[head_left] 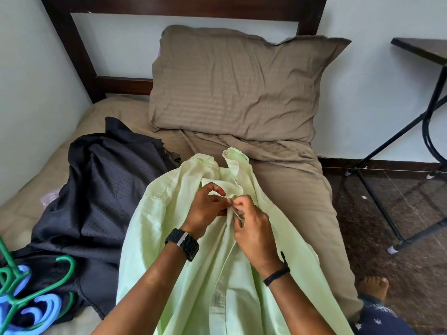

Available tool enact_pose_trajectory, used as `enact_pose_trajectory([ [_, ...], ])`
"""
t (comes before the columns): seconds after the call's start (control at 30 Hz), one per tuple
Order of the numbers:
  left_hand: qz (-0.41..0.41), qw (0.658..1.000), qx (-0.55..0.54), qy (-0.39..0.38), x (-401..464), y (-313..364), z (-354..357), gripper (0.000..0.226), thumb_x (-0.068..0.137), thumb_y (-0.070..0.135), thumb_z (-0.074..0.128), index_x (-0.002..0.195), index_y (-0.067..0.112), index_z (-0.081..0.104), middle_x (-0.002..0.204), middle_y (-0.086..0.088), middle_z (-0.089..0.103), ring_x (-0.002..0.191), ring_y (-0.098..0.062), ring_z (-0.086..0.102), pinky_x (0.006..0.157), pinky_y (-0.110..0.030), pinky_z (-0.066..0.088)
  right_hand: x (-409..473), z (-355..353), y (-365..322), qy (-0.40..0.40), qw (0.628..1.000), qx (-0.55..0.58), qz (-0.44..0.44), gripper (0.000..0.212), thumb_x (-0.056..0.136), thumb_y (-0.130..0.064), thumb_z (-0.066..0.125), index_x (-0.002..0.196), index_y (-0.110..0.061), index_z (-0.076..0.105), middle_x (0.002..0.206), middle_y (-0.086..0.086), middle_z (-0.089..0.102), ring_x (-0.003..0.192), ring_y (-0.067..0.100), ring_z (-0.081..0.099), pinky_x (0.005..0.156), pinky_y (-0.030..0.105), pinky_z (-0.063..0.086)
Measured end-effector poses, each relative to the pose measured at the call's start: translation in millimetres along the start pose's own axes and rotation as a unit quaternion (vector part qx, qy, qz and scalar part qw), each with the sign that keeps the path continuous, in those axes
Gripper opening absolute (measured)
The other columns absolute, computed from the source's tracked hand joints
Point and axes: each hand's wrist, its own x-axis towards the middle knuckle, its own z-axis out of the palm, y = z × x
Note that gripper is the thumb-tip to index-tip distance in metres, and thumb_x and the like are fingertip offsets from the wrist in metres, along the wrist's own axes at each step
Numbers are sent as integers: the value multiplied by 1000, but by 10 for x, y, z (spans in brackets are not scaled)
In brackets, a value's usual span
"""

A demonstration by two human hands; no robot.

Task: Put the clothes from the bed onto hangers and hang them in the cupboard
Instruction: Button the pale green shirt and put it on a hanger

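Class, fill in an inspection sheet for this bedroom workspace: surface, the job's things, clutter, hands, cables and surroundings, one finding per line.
Surface: bed with a brown sheet; a brown pillow leans at the headboard.
Job's things: pale green shirt spread in front; dark garment heaped to its left; green and blue hangers at the lower left.
Clutter: nothing seen.
Hands: left hand and right hand both pinch the shirt's front edge near the collar.
Cables: nothing seen.
Surroundings: pale walls, dark speckled floor, black-framed table on the right; no cupboard in view.
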Motion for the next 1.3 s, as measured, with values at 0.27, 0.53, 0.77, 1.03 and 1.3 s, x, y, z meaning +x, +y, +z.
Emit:
enact_pose_trajectory([
  [0.27, 107, 993, 46, 25, 431, 127, -19, 36, 88, -16, 48, 64, 11, 49, 63, 3, 57, 60, -5, 50, 60, -15, 41, 108, -110, 61, -39, 993, 37, 102, 21, 78, -3, 70, 89, -17, 59, 85, -7, 54, 78, 7, 52, 69, 9, 37],
  [0.53, 141, 948, 284, -14, 594, -258, -27, 34, 88, -13, 46, 78, 3, 74, 86, -5, 73, 85, -10, 65, 88, -14, 46, 255, -367, 330, -143, 980, -20, 135, 15, 78, -11, 75, 79, -2, 64, 64, -1, 47, 60, 13, 40, 54, 15, 34],
  [0.77, 170, 884, 435, 9, 455, -292, -9, 19, 86, 15, 64, 104, 14, 69, 115, -7, 55, 107, -18, 49, 100, -27, 38, 74, -175, 400, -83, 986, 25, 146, 15, 81, -11, 73, 76, -3, 62, 58, 4, 52, 54, 10, 37, 55, 14, 35],
  [1.03, 141, 878, 458, 5, -199, -425, 271, 9, 86, 10, 59, 89, 8, 67, 90, -9, 68, 85, -24, 63, 73, -32, 48, 21, -108, 413, -67, 990, 3, 126, 9, 79, -3, 69, 74, -11, 68, 70, -2, 64, 65, 12, 59, 65, 23, 48],
  [1.3, 87, 798, 595, 29, -147, -614, 401, 21, 96, 20, 42, 106, 12, 59, 110, -7, 60, 97, -27, 62, 76, -35, 47, -46, -50, 427, -91, 987, -21, 127, 11, 82, -8, 66, 88, -15, 72, 88, -2, 64, 84, 10, 59, 75, 11, 42],
])
